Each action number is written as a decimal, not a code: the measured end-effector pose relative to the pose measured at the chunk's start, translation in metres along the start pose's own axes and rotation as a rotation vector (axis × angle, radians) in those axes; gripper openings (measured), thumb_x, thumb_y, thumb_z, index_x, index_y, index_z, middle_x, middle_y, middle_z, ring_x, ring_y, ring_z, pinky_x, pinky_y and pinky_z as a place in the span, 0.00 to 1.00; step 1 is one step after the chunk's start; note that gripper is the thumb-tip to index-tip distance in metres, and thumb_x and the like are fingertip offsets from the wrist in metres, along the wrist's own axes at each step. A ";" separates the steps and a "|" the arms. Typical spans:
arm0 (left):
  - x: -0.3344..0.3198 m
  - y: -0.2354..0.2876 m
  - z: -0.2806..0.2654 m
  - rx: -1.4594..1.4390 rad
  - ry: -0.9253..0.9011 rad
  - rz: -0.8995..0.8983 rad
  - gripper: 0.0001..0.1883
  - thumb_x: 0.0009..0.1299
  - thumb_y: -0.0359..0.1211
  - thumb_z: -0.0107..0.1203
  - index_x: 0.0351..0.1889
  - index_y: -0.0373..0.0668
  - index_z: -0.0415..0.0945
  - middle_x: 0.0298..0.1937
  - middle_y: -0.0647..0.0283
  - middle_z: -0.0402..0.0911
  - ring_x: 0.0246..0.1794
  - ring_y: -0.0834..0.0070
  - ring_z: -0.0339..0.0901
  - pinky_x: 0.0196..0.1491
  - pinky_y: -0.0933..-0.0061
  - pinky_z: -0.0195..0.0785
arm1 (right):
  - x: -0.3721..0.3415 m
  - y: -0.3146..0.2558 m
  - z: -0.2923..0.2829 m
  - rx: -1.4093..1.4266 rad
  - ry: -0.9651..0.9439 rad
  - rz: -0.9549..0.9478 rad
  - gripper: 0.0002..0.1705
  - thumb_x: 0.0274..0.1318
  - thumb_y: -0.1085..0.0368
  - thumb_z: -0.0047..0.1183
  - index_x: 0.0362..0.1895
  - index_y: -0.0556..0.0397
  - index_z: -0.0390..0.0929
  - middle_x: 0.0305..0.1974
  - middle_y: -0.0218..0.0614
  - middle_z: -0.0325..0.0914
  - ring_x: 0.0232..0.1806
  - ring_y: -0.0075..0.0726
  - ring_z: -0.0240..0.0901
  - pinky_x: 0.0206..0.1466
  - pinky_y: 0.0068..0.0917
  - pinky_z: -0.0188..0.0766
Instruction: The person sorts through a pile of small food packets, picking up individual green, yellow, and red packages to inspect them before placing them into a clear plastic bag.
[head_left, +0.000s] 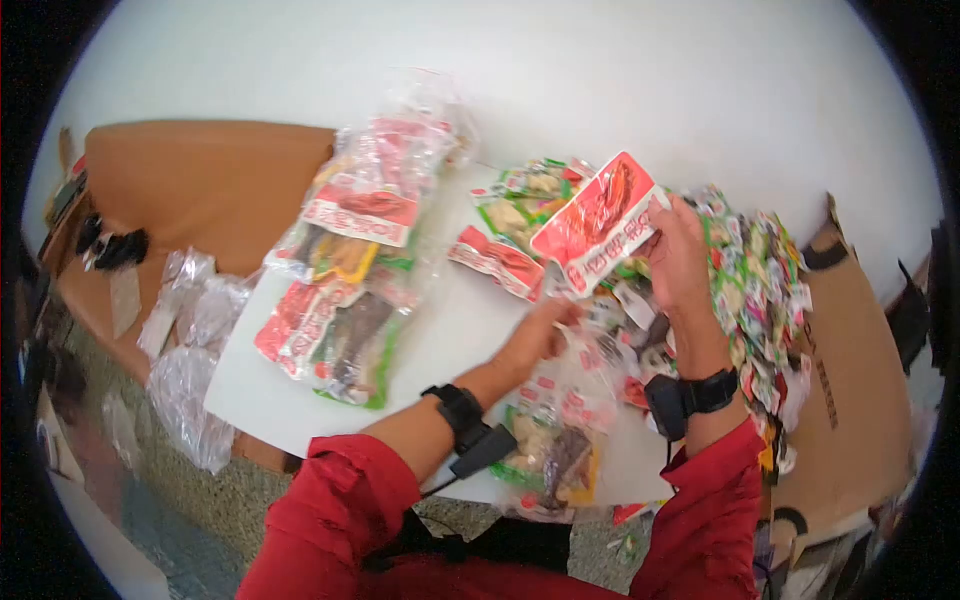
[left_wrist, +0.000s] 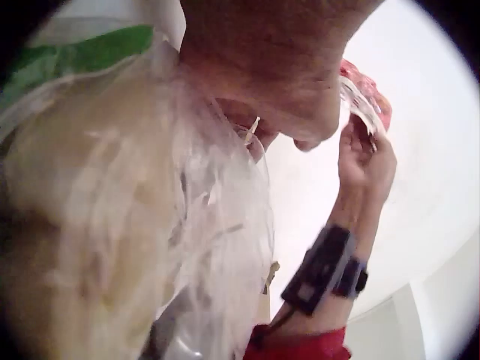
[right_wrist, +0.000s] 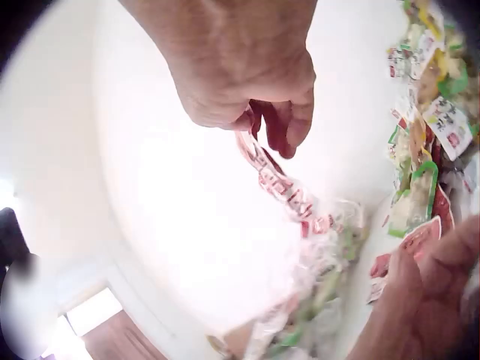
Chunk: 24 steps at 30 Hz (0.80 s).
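Observation:
My right hand (head_left: 680, 255) pinches a red-and-white snack packet (head_left: 605, 220) by one end and holds it raised above the table. In the right wrist view the same packet (right_wrist: 281, 184) hangs between thumb and fingers. Lower and to the left, my left hand (head_left: 540, 340) grips the upper part of a clear plastic bag (head_left: 585, 375), its fingertips partly hidden. Small packets with green and yellow edges (head_left: 550, 455) show inside the bag near the table's front edge. The bag (left_wrist: 217, 225) fills much of the left wrist view. Another red packet (head_left: 495, 262) lies just beyond the left hand.
Filled clear bags (head_left: 365, 215) lie along the table's left side. A large heap of small packets (head_left: 755, 300) covers the right side, beside a cardboard box (head_left: 845, 370). A brown board (head_left: 215, 185) and crumpled plastic bags (head_left: 200, 330) are at far left. A white wall (head_left: 600, 80) stands behind.

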<state>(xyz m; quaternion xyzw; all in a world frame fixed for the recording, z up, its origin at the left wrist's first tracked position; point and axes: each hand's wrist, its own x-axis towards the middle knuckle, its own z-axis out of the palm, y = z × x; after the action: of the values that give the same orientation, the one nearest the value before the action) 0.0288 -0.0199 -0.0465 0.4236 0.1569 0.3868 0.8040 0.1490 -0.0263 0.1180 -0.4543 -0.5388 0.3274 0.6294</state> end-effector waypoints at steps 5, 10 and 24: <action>-0.009 0.028 0.023 -0.373 -0.076 -0.066 0.31 0.66 0.59 0.29 0.44 0.41 0.69 0.37 0.66 0.76 0.33 0.77 0.75 0.35 0.77 0.69 | -0.067 0.025 -0.038 0.132 0.005 0.179 0.09 0.49 0.68 0.42 0.37 0.53 0.70 0.28 0.31 0.73 0.23 0.23 0.71 0.26 0.24 0.73; -0.022 0.018 0.029 -0.118 -0.187 -0.110 0.22 0.67 0.47 0.41 0.49 0.38 0.67 0.42 0.63 0.76 0.41 0.74 0.75 0.46 0.71 0.70 | -0.086 0.060 -0.042 0.194 0.049 0.286 0.08 0.52 0.64 0.43 0.35 0.52 0.69 0.26 0.29 0.72 0.21 0.22 0.69 0.25 0.19 0.69; -0.009 0.004 0.019 -0.173 0.176 0.086 0.15 0.68 0.39 0.44 0.47 0.41 0.65 0.42 0.63 0.74 0.40 0.75 0.74 0.44 0.74 0.69 | -0.110 0.100 -0.035 -0.092 -0.317 0.130 0.17 0.47 0.62 0.54 0.41 0.58 0.70 0.34 0.30 0.72 0.35 0.21 0.66 0.42 0.23 0.64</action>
<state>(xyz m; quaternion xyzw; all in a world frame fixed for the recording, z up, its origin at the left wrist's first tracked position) 0.0321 -0.0360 -0.0320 0.3231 0.1747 0.4687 0.8034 0.1686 -0.0964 -0.0162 -0.4593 -0.6150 0.4099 0.4928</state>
